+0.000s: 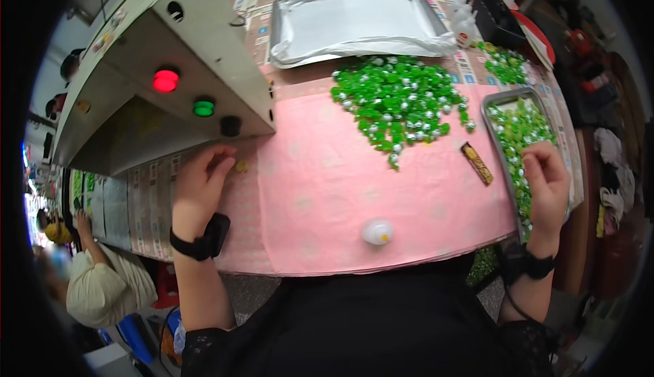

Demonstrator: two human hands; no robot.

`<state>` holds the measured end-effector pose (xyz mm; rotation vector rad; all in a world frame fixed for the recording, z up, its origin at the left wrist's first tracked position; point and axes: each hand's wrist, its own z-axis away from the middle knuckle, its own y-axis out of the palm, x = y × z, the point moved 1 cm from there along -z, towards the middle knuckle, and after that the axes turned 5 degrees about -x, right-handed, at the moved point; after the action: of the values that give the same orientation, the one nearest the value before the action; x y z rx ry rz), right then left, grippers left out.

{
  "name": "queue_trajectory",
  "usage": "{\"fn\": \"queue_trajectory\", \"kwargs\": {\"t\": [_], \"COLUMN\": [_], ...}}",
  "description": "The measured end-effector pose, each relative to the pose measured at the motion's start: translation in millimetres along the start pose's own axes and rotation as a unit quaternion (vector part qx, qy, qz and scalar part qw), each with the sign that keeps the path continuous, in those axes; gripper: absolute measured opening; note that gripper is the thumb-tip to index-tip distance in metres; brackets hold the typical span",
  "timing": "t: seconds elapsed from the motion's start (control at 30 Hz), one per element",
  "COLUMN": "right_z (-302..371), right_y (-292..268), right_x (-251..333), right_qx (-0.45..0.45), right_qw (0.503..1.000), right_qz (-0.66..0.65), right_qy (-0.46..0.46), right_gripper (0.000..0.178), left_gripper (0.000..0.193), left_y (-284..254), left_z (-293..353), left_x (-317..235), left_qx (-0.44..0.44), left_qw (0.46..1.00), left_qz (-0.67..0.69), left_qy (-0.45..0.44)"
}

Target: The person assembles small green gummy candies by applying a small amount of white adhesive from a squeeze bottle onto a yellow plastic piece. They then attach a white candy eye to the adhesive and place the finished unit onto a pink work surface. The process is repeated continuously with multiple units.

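My left hand (pixel 204 179) is at the front of a metal machine (pixel 204 43), just below its buttons, with fingers curled into a pinch. A tiny yellow piece (pixel 242 166) lies beside its fingertips. Over a metal tray (pixel 488 114) of green pieces (pixel 521 128) hovers my right hand (pixel 548 179), thumb and fingers pressed together. Whatever either hand may hold is too small or hidden to make out. A heap of green pieces with silvery balls (pixel 402 101) covers the far part of the pink cloth (pixel 327 200).
A small white bottle (pixel 377 232) lies near the front edge. A dark, gold-patterned stick (pixel 477 163) rests left of the right tray. Farther back is a lined tray (pixel 354 22). The machine has a red button (pixel 165 80) and a green button (pixel 204 108). Another person (pixel 105 281) sits at left.
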<state>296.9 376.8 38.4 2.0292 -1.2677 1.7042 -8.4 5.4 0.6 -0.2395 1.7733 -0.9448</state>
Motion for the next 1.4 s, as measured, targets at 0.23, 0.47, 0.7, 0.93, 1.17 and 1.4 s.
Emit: {"fn": "queue_trajectory", "kwargs": {"t": [0.23,0.47,0.7,0.93,1.17,1.4], "right_z": [28,34,21,22,30,20], "right_y": [116,132,111,105,94,97], "right_x": [13,-7,-8,-2,-10,3], "right_qx": [0.261,0.343,0.163,0.127,0.06,0.0], "right_qw": [0.958,0.933,0.957,0.931,0.948,0.977], "right_qz": [-0.084,-0.082,-0.217,-0.267,-0.255,-0.21], "right_qy": [-0.086,-0.074,0.096,0.213,0.183,-0.033], "right_gripper": [0.042,0.037,0.036,0.041,0.038,0.036], "left_gripper": [0.022,0.02,0.014,0.027,0.04,0.043], "left_y": [8,11,52,113,127,136], "left_z": [-12,-7,19,34,42,52], "left_x": [5,5,-67,-93,-72,-70], "left_qx": [0.039,0.067,0.199,0.279,0.287,0.305], "left_qw": [0.998,0.996,0.895,0.753,0.593,0.577], "left_qz": [-0.039,-0.052,0.389,0.55,0.696,0.696], "left_qy": [-0.012,0.003,-0.086,-0.228,-0.286,-0.299]}}
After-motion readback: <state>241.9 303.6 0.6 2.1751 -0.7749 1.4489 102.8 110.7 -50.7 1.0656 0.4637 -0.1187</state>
